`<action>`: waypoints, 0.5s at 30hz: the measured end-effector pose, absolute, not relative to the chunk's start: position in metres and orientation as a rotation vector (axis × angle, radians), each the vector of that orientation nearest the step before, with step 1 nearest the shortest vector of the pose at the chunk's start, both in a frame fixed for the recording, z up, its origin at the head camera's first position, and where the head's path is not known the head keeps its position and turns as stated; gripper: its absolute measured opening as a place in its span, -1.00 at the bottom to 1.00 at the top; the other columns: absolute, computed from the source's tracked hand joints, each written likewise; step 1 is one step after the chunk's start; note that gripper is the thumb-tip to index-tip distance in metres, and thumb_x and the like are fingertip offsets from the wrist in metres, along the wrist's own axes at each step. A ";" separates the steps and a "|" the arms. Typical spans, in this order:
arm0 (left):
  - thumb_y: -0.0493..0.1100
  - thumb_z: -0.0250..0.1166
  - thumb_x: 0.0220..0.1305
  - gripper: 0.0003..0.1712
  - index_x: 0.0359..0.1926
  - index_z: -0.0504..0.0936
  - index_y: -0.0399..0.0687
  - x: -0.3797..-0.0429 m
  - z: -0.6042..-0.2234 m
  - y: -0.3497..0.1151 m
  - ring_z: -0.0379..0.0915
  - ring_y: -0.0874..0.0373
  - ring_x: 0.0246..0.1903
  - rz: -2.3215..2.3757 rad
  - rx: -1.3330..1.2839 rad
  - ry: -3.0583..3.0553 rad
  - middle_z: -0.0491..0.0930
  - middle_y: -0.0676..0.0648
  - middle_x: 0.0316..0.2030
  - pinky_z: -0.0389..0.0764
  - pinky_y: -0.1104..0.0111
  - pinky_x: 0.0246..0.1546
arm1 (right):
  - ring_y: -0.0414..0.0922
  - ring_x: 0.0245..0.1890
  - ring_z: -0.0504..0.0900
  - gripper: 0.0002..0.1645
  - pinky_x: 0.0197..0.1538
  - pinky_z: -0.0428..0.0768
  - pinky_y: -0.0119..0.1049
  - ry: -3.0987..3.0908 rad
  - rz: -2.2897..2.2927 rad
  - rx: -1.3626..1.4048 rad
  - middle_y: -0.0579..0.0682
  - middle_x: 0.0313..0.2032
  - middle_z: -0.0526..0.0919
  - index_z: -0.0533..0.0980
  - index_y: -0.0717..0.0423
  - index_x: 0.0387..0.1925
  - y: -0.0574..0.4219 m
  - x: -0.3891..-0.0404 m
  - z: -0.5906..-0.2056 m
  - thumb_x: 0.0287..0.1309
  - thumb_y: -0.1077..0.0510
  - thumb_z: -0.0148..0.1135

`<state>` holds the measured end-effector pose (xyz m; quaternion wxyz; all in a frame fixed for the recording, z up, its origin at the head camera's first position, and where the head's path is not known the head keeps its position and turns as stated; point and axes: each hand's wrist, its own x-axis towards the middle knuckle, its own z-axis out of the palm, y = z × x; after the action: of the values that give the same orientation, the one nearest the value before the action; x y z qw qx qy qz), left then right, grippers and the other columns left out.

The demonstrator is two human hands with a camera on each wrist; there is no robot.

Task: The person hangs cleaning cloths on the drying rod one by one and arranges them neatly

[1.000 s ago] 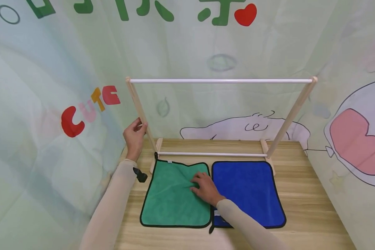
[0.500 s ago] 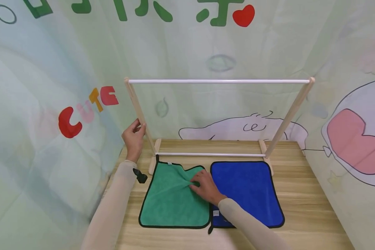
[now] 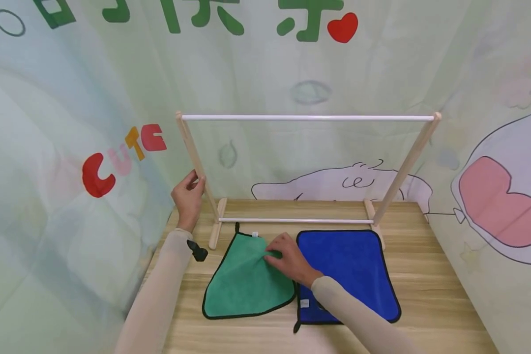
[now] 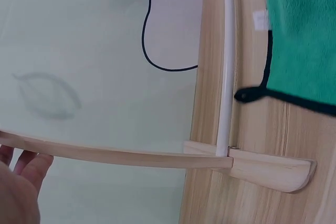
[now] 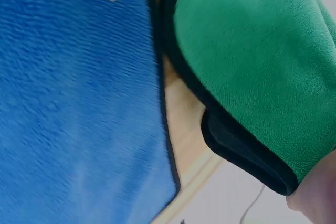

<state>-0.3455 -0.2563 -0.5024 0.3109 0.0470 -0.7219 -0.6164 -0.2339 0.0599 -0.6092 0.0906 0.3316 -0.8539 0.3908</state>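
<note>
My left hand (image 3: pixel 188 197) grips the left upright of a wooden drying rack (image 3: pixel 307 118) partway up. In the left wrist view, fingertips (image 4: pixel 38 167) lie against that wooden post. A green towel (image 3: pixel 243 282) with black edging is pinched by my right hand (image 3: pixel 290 258) near its upper right part, and folds run out from the pinch. Its black hanging loop points toward the rack's lower bar. To the right, a blue towel (image 3: pixel 345 270) lies flat, partly under my right forearm. The right wrist view shows the green towel's edge (image 5: pixel 215 103) lifted beside the blue towel (image 5: pixel 79 108).
The rack's white top rod (image 3: pixel 307 118) spans high above the towels, with its lower rod (image 3: pixel 296 221) just behind them. Both feet stand on the wood-grain table (image 3: pixel 438 295). Printed cloth curtains (image 3: pixel 358 73) close in the back and sides.
My right hand has gathered and lifted the green towel, its right side pulling up and its lower edge now slanting. The towel's loop has shifted right. My left hand stays on the upright.
</note>
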 end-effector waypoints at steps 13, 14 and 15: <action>-0.18 0.50 0.50 -0.60 0.30 0.79 -0.08 -0.346 -0.507 -0.261 0.68 0.36 -0.20 -1.670 0.088 -1.887 0.78 -0.26 0.16 0.68 0.64 -0.19 | -0.06 0.01 0.56 -0.85 0.07 0.62 -0.07 -2.445 1.215 1.004 -0.07 -0.13 0.77 0.83 0.07 -0.09 0.062 -0.232 -0.579 0.33 0.20 0.59; -0.18 0.49 0.50 -0.60 0.30 0.79 -0.08 -0.346 -0.507 -0.261 0.68 0.36 -0.20 -1.668 0.088 -1.887 0.78 -0.26 0.16 0.67 0.64 -0.19 | -0.05 0.01 0.56 -0.85 0.08 0.61 -0.06 -2.440 1.230 0.999 -0.06 -0.13 0.76 0.83 0.08 -0.09 0.063 -0.232 -0.577 0.32 0.21 0.60; -0.18 0.50 0.50 -0.60 0.30 0.79 -0.08 -0.346 -0.507 -0.261 0.68 0.36 -0.21 -1.667 0.090 -1.887 0.78 -0.26 0.16 0.67 0.64 -0.20 | -0.04 0.02 0.56 -0.85 0.10 0.61 -0.05 -2.435 1.246 0.997 -0.05 -0.13 0.76 0.83 0.09 -0.10 0.064 -0.232 -0.576 0.32 0.22 0.60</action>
<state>-0.3463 -0.2608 -0.5071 0.3062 0.0339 -0.7129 -0.6299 -0.2318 0.0635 -0.5755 0.1149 0.3401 -0.8309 0.4252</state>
